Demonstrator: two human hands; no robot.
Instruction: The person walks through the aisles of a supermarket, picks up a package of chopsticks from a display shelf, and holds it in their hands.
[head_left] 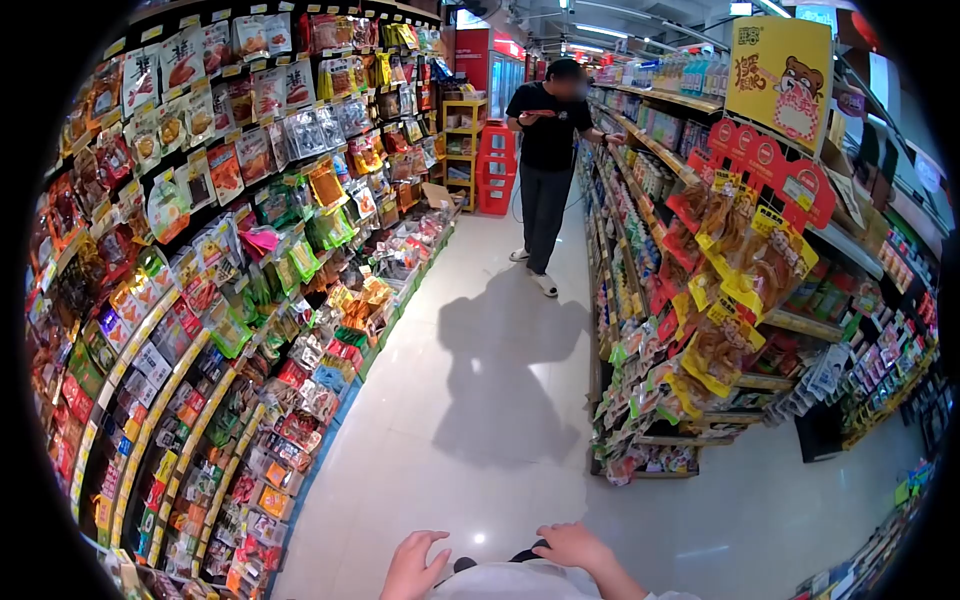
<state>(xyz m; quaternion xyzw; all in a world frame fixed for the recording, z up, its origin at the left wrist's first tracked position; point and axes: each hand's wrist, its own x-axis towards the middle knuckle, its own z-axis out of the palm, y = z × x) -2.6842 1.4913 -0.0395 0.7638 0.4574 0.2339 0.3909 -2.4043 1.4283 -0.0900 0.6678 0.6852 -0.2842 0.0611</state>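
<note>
My left hand (415, 565) is at the bottom of the view, in front of my light-coloured top (515, 582). Its thumb and fingers are apart and hold nothing. My right hand (575, 548) hangs a little to the right, with loosely stretched fingers and nothing visible in it. Between the hands a dark shape (528, 554) shows below, too little of it to name. Neither hand touches a shelf. Nearest on the right hang yellow-edged snack packets (715, 350) at the end of a shelf row.
Snack packets on hooks and tiered shelves (230, 330) line the left side. A person (552, 130) in dark clothes stands up the aisle, holding a flat red item (538, 113), one hand at the right shelf (640, 140). Red baskets (496, 165) are stacked behind. Pale tiled floor (400, 440) lies between.
</note>
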